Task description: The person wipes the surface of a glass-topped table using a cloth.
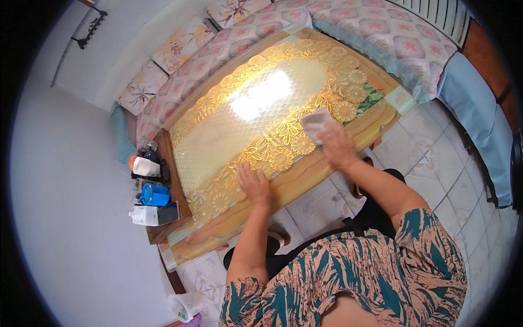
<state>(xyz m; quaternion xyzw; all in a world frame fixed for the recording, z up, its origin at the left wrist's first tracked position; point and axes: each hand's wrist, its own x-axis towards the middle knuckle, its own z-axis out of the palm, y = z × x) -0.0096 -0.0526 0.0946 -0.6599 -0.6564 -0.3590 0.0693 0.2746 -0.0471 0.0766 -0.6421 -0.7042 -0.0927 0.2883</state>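
Two bare hands reach over a long table (pixel 305 175) in my remote view; I take the clock face around the picture's centre. Just below centre, toward 6 o'clock, the left hand (pixel 255 188) rests on the gold floral table cover (pixel 280 159), its fingers released, slightly spread and holding nothing. Toward 3 o'clock, the right hand (pixel 338 147) has its fingers over a pale, greyish-pink cloth (pixel 314 121), grasping it against the cover near the table's close edge.

The cloth lies toward 2 o'clock from centre. Its free end points to 11 o'clock, away from the palm. Fingers hide its lower right part, so I cannot tell which way its long axis runs. The right hand looks slightly blurred, and I cannot make out its thumb.

The table's own long axis runs from 8 to 2 o'clock. Toward 12 o'clock, a white glare (pixel 262 96) washes out the cover's pattern. Near 9 o'clock, a wooden holder (pixel 178 182) stands at the table's end with a blue mug (pixel 155 194); dark items behind it are hard to identify. The patterned shirt (pixel 348 278) runs off the picture at 6 o'clock.
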